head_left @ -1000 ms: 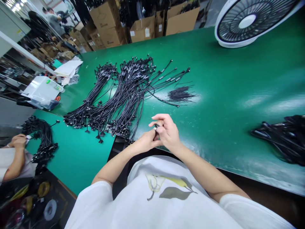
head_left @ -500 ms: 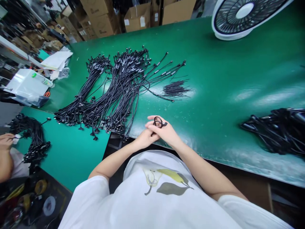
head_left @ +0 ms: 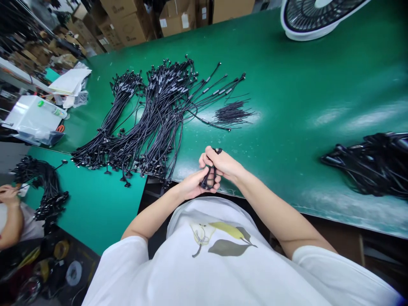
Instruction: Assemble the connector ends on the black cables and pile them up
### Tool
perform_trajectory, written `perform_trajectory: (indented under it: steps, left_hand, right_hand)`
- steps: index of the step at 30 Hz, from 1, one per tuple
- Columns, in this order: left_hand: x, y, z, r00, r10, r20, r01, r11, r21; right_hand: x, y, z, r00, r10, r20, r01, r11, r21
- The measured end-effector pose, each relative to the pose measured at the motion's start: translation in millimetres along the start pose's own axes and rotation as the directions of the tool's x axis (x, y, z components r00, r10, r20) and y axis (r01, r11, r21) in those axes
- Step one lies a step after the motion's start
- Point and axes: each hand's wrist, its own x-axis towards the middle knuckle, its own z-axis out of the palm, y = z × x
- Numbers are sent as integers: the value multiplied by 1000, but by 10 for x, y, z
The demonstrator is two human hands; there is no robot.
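Observation:
Both of my hands meet at the near edge of the green table (head_left: 287, 85), closed around one small coiled black cable (head_left: 208, 176). My left hand (head_left: 193, 185) grips the coil's lower part from below. My right hand (head_left: 223, 163) pinches its upper part, and the cable's plug end sticks out by the right fingers. A big spread of straight black cables (head_left: 153, 114) lies on the table just beyond and to the left of my hands. A small bunch of thin black ties (head_left: 232, 114) lies past them.
A heap of bundled black cables (head_left: 372, 165) rests at the right. A white fan (head_left: 315, 17) stands at the far right. Cardboard boxes (head_left: 127, 19) line the far edge. Another person's arm (head_left: 11, 212) and more cables (head_left: 44, 182) are at a lower green table on the left.
The cable's coil, lying flat on my right fingers half a second ago, now stands upright between both hands. My hands have shifted slightly toward me; the camera has tilted a little.

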Motion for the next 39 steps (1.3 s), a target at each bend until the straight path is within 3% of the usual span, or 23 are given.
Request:
perform_trajectory:
  steps: [4, 7, 10, 15, 17, 22, 25, 27, 30, 32, 33, 34, 35, 36, 37, 39]
  left_hand:
    - [102, -71, 46, 983, 153, -98, -146, 986, 75]
    - [159, -92, 45, 942, 286, -177, -266, 956, 127]
    - [174, -40, -11, 902, 371, -219, -349, 928, 132]
    - [132, 79, -106, 964, 206, -171, -185, 974, 132]
    - [128, 91, -131, 970, 209, -128, -187, 969, 162]
    - [162, 112, -303, 913, 390, -122, -294, 835, 465]
    - [113, 210, -446, 874, 456, -170, -309, 789, 532]
    - [26, 307, -496, 882, 420, -213, -270, 821, 503]
    - [-116, 428, -451, 931, 298, -209, -177, 873, 455]
    - [-159, 447, -337, 960, 224, -165, -139, 899, 415]
    - [-157, 436, -259, 972, 191, -140, -124, 913, 388]
    - [-145, 417, -171, 982, 153, -110, -103, 926, 363]
    - [-130, 395, -77, 991, 111, -73, -79, 936, 344]
    - [-122, 380, 16, 997, 72, -29, -58, 942, 331]
    - [-131, 380, 99, 999, 44, 17, -47, 946, 320]
    - [-234, 453, 207, 995, 68, 72, -85, 958, 272]
  right_hand:
    - [87, -1, -21, 998, -57, 28, 57, 998, 27]
    - [113, 42, -32, 982, -157, -103, 153, 987, -46]
    - [68, 67, -53, 936, -256, -240, 223, 962, -158]
    - [-20, 10, -148, 881, -358, -309, 255, 910, -325]
    - [-29, -8, -193, 867, -374, -329, 259, 903, -344]
    - [-121, 51, -362, 875, -363, -320, 303, 927, -222]
    - [-282, 129, -663, 857, -346, -382, 275, 934, -229]
    - [-428, 161, -974, 796, -373, -476, 188, 901, -391]
    - [-670, 123, -1383, 670, -475, -571, -42, 743, -668]
    - [-798, 40, -1414, 549, -595, -587, -183, 600, -779]
    - [-835, -3, -1328, 503, -665, -552, -203, 530, -823]
    - [-846, -38, -1181, 502, -725, -472, -178, 448, -876]
    - [-832, -59, -993, 537, -761, -364, -108, 366, -924]
    - [-791, -64, -793, 618, -751, -232, 48, 330, -943]
    - [-730, -52, -610, 715, -695, -80, 216, 328, -920]
    - [-583, 1, -394, 813, -581, 13, 326, 438, -838]
